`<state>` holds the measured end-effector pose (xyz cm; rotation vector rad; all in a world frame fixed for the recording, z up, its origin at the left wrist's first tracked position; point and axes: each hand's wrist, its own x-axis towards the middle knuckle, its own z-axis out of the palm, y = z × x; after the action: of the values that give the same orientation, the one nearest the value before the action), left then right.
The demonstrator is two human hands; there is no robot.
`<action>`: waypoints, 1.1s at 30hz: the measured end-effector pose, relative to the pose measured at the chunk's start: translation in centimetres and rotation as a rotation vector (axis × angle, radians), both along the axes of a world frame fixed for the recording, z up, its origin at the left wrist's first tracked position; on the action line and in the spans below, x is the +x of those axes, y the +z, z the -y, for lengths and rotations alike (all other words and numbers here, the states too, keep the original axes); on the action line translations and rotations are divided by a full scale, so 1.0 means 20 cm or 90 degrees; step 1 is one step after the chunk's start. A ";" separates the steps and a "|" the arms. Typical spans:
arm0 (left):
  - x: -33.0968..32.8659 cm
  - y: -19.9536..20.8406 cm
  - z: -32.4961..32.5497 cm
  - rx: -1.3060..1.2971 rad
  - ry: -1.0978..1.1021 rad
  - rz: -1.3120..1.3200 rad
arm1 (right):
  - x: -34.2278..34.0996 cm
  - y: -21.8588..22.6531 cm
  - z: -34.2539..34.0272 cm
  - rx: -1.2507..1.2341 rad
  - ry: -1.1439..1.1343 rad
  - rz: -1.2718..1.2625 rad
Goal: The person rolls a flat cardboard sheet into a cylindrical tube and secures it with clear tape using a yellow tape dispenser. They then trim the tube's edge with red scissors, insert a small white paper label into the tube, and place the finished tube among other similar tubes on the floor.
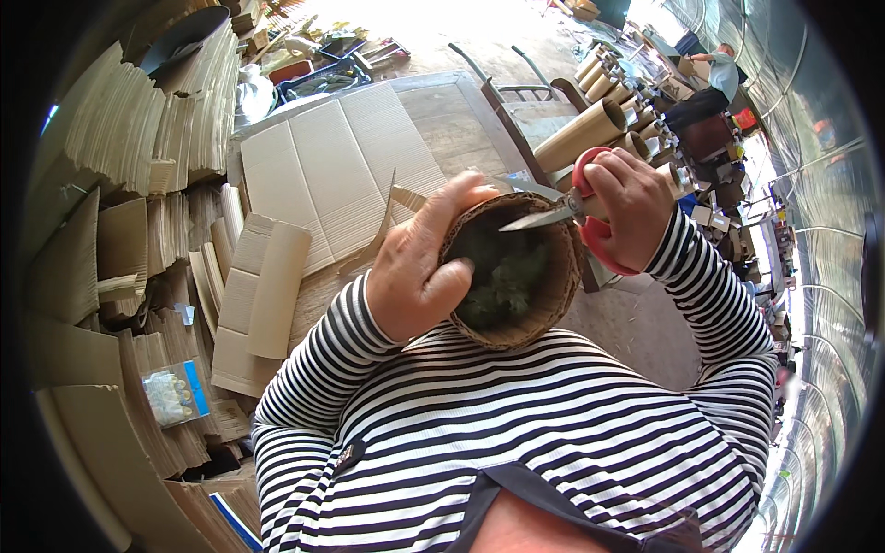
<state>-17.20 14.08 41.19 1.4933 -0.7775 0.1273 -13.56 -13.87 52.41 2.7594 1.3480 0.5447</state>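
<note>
In front of my chest stands a round corrugated-cardboard tube (557,300), its open top facing up, with green leafy stuff (507,284) down inside. My left hand (417,263) is closed on the tube's left rim, the thumb over the edge. A pair of scissors (541,218) with red handles is gripped in my right hand (634,203). Its blades are spread at the tube's far rim: one reaches over the opening, the other passes outside, partly hidden by the rim. A loose cardboard strip (380,235) sticks up beside my left hand.
Flattened cardboard sheets (336,170) lie on a wooden table (442,120). Tall cardboard stacks (120,111) fill the left side, with a small clear plastic bag (168,396) on them. Several cardboard tubes (581,134) lie beyond my right hand. A person (722,74) is at the far right.
</note>
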 end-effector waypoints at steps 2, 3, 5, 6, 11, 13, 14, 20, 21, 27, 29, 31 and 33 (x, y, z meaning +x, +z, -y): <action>0.01 -0.01 -0.01 0.009 -0.032 -0.025 | 0.01 0.01 0.02 -0.009 0.001 -0.021; 0.01 -0.01 -0.01 0.006 -0.037 -0.029 | 0.02 0.00 0.04 -0.017 -0.003 -0.049; -0.01 0.02 0.00 0.002 -0.048 -0.104 | 0.03 -0.03 0.10 -0.031 -0.002 -0.051; -0.03 0.02 0.00 0.003 -0.023 -0.113 | 0.04 -0.04 0.12 -0.035 0.001 -0.050; -0.10 0.00 0.00 0.059 0.032 -0.069 | 0.07 -0.01 0.11 -0.028 0.029 -0.015; -0.09 0.03 0.00 0.041 0.003 -0.125 | 0.09 0.00 0.09 -0.018 0.047 0.004; -0.09 0.02 0.01 0.042 -0.008 -0.114 | 0.11 0.00 0.09 -0.010 0.064 0.014; -0.05 0.02 0.04 0.024 -0.010 -0.161 | 0.19 -0.01 0.03 0.011 0.165 0.001; -0.07 0.01 0.04 0.023 -0.007 -0.197 | 0.19 -0.01 0.05 0.010 0.173 0.010; -0.22 -0.03 0.04 0.130 0.079 -0.131 | 0.30 -0.09 0.14 0.042 0.216 0.049; -0.21 -0.03 0.06 0.012 0.071 -0.237 | 0.35 -0.14 0.13 0.094 0.168 0.018; -0.18 -0.02 0.05 -0.057 0.105 -0.281 | 0.42 -0.27 0.12 0.121 0.021 -0.053; -0.15 0.01 0.04 -0.067 0.142 -0.280 | 0.52 -0.40 0.14 0.047 -0.130 -0.147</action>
<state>-20.21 13.37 41.34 1.4358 -0.2469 0.0048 -3.24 -16.75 44.43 3.0518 1.0785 0.2776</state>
